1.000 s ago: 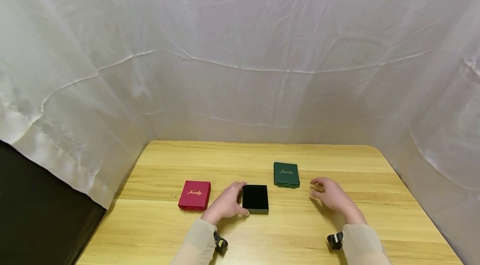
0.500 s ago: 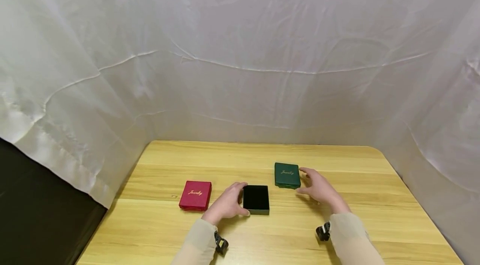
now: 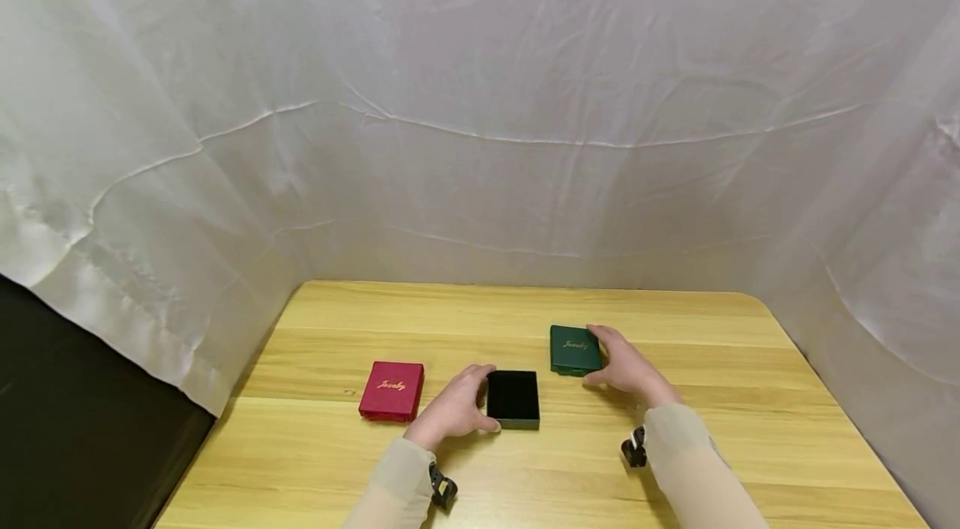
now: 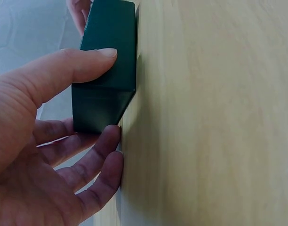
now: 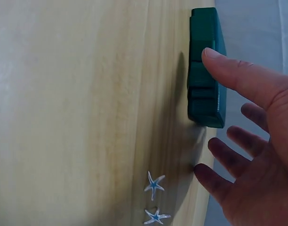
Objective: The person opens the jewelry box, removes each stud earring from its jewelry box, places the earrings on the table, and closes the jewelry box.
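Note:
In the head view, my left hand (image 3: 456,406) holds the left side of a small uncovered dark green box (image 3: 513,426) with a black inside. The left wrist view shows its thumb on the near wall of that box (image 4: 104,103), the other fingers bent around the corner. My right hand (image 3: 628,366) is at the right side of a green jewelry box (image 3: 575,348) with gold "Jewelry" lettering. In the right wrist view its thumb overlaps the near side of the jewelry box (image 5: 203,89), while the other fingers are spread and loosely bent.
A red jewelry box (image 3: 392,390) with the same lettering lies left of my left hand on the wooden table (image 3: 450,312). Two small white-and-blue starfish pieces (image 5: 154,186) lie below my right hand. Pale fabric (image 3: 525,204) hangs behind the table.
My right hand has moved left and away from me, from bare table up to the green jewelry box's right side. The left hand and the boxes have kept their places.

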{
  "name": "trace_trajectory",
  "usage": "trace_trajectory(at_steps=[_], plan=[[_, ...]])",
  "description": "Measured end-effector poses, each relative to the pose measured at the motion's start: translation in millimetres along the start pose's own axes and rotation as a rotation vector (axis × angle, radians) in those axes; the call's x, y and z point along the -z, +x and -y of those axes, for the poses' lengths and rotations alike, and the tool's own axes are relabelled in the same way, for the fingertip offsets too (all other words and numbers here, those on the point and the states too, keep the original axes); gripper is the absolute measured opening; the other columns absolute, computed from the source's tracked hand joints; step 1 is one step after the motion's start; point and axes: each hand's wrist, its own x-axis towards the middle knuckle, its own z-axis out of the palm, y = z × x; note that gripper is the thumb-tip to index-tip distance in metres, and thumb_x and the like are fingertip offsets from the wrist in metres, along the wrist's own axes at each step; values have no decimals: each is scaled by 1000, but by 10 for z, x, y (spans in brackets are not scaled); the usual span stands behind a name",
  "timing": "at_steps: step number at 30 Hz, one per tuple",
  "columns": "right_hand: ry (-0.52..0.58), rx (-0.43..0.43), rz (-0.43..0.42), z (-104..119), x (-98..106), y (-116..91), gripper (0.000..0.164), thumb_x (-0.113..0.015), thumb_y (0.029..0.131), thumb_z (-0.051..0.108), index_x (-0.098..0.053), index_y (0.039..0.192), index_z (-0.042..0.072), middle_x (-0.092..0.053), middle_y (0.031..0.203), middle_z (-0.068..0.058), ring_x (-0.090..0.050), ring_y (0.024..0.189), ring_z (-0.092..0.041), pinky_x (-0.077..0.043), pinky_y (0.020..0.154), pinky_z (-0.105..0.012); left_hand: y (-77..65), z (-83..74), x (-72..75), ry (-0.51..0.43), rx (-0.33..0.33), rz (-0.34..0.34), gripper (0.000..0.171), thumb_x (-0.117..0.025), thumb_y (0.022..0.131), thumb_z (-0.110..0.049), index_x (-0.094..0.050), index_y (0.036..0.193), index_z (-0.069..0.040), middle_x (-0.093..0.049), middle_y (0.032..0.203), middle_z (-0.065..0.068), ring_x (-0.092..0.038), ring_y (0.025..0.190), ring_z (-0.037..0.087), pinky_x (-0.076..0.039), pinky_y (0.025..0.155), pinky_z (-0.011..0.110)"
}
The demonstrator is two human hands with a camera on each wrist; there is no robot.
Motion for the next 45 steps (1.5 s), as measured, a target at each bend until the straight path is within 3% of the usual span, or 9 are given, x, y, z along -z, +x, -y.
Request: trace_trajectory(at_steps=[7, 18, 27, 31, 34, 38, 40, 45], plan=[[-17, 5, 40, -33, -60, 31, 97, -87, 74, 13, -29, 150, -5, -21, 153, -33, -28, 134, -53, -32, 104, -63, -34, -9, -34, -16, 31, 26, 92, -88, 73, -18, -38, 148, 0, -44, 145, 16, -46, 128, 32, -38, 106, 47], [-47, -13, 29, -36, -71, 33, 86, -82, 77, 6, -34, 147, -8, -23, 152, -32, -29, 134, -53, -33, 103, -62, -63, -19, -41, -22, 35, 28, 97, -87, 74, -25, -34, 151, -1, -36, 152, 19, -39, 135, 37, -33, 109, 51], [-44, -13, -10, -8, -87, 47, 82, -85, 74, 8, -42, 142, -7, -33, 146, -31, -42, 125, -49, -41, 97, -59, -59, -3, -30, -44, 52, 25, 106, -89, 72, -30, -26, 154, -2, -35, 152, 20, -37, 136, 36, -33, 109, 50], [-20, -19, -24, 19, -86, 54, 81, -86, 74, 10, -44, 141, -7, -35, 143, -30, -45, 122, -47, -41, 97, -57, -64, -1, -5, -54, 59, 29, 111, -88, 71, -37, -24, 153, 1, -41, 145, 20, -45, 128, 32, -35, 108, 49], [6, -25, -31, 26, -76, 57, 81, -86, 75, 12, -43, 141, -6, -35, 143, -30, -45, 122, -47, -41, 97, -57, -61, -1, 21, -68, 63, 34, 113, -87, 72, -40, -23, 153, 2, -51, 127, 13, -53, 106, 23, -42, 100, 45], [40, -30, -40, 30, -65, 53, 81, -86, 76, 15, -43, 143, -4, -35, 145, -28, -45, 123, -47, -41, 98, -57, -56, 12, 50, -90, 73, 32, 113, -86, 73, -42, -21, 154, 2, -49, 110, 6, -49, 89, 17, -43, 88, 40], [48, -31, -43, 37, -61, 47, 82, -86, 76, 17, -43, 143, -3, -34, 146, -28, -43, 125, -47, -40, 99, -58, -49, 18, 63, -94, 64, 16, 111, -85, 74, -42, -21, 154, 1, -50, 117, 8, -49, 91, 17, -44, 90, 41], [43, -19, -48, 108, -52, 21, 82, -86, 76, 20, -43, 144, 0, -34, 148, -26, -39, 129, -47, -37, 101, -62, -15, -13, 109, -100, 22, -55, 100, -82, 78, -41, -27, 154, -5, -40, 147, 11, -51, 119, 26, -43, 101, 49]])
